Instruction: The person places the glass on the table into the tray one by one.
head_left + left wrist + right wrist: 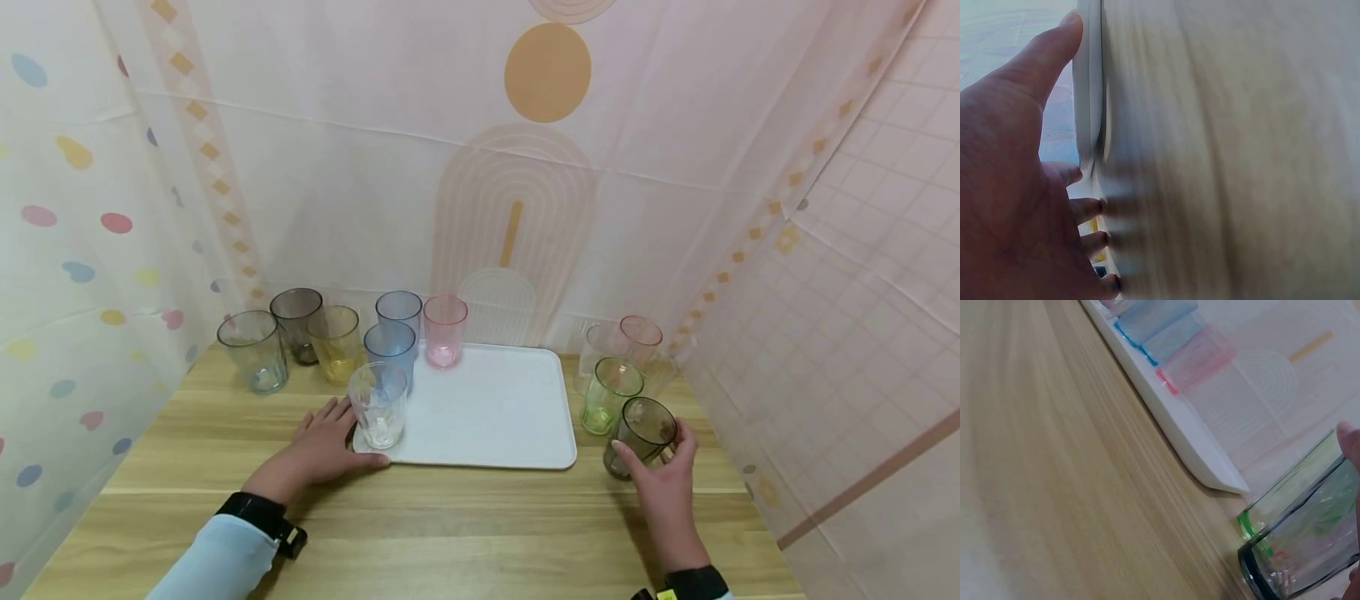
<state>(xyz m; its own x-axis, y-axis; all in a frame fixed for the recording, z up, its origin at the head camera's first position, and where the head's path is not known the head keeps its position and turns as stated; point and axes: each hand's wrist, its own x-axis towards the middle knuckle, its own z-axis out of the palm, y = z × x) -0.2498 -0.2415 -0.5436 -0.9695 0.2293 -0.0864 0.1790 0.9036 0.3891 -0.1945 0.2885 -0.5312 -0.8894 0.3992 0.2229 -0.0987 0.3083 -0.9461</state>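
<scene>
At the right of the table, my right hand (667,479) grips a dark grey drinking glass (647,427) between thumb and fingers; the glass is upright. Close behind it stands a green glass (611,396), overlapped by the grey one in the right wrist view. My left hand (324,446) rests at the near left corner of a white tray (487,408), thumb along its front edge and fingers spread past its left side. Beside that hand a clear glass (381,408) stands on the tray. Two blue glasses (390,350) and a pink glass (445,333) stand along the tray's left and back.
Left of the tray are a pale bluish glass (255,354), a dark grey glass (298,321) and a yellow glass (335,346). Behind the green one stand a pink-rimmed glass (641,333) and a clear glass (592,354). Patterned curtains (337,167) enclose the wooden table (450,533).
</scene>
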